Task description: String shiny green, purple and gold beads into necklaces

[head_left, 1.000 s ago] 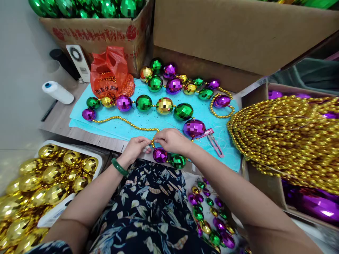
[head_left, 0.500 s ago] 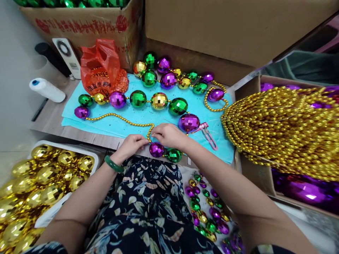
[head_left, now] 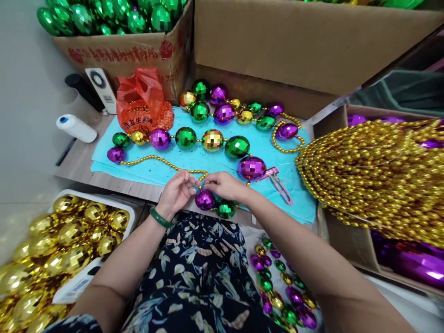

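Two hands at the desk edge: my left hand [head_left: 178, 190] and right hand [head_left: 224, 185] both pinch the gold bead string [head_left: 163, 161] just above a purple ball [head_left: 204, 199]. Green ball [head_left: 226, 209] beside it, on the blue cloth [head_left: 208, 159].

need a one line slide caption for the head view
Left hand and right hand pinch a gold bead string beside a purple ball on a blue cloth.

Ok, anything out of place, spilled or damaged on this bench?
Nothing looks damaged or spilled. Both hands, left hand and right hand, meet at the gold bead strand beside a purple ball. Only oddity: that ball and a green ball sit at the table's front edge.
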`<state>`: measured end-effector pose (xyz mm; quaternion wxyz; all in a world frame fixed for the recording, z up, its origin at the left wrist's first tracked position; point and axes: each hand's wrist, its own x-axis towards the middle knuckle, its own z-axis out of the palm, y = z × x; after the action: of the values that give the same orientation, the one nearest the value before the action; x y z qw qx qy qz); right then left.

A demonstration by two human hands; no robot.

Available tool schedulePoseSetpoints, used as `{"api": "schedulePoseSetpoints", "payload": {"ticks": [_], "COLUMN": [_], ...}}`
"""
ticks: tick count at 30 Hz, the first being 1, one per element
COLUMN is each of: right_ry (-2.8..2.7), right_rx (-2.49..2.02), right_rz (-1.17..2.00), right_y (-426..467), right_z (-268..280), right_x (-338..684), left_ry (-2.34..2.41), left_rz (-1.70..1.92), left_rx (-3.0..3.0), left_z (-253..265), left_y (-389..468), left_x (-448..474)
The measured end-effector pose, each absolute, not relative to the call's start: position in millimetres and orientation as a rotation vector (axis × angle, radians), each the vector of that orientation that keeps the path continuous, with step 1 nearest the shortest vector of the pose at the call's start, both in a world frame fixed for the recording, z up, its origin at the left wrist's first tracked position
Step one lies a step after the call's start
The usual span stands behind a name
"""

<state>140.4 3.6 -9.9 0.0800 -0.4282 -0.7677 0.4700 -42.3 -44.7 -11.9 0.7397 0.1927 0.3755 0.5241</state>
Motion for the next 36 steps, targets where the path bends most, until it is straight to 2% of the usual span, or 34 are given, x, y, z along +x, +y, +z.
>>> {"api": "schedulePoseSetpoints", "payload": {"ticks": [3, 8, 17, 25, 32, 36], "right_ry": [-2.219, -2.277, -2.382, -2.463, -2.441, -2.434], "right_rx": [-1.307, -1.351, -1.372, -1.355, -1.329, -1.341], "right_rz": [1.436, 1.254, 1.235, 1.070, 1.110, 1.099], "right_y": [5, 3, 0, 2, 0, -3], "right_z": [-7, 2, -6, 10, 12, 10], "right_x": [141, 140, 143, 144, 147, 147], "left_ry": [0.817, 0.928, 1.013, 1.134, 1.273, 1.335], "left_rz": [1.161, 1.197, 1.162, 1.035, 0.705, 0.682], "left_rx": [0.431, 0.527, 0.454, 0.398, 0.720, 0.855], "left_z": [-13, -8, -16, -17, -13, -14], "left_y": [-44, -42, -51, -57, -55, -52], "left_x": [-32, -22, -27, -29, -31, -34]}}
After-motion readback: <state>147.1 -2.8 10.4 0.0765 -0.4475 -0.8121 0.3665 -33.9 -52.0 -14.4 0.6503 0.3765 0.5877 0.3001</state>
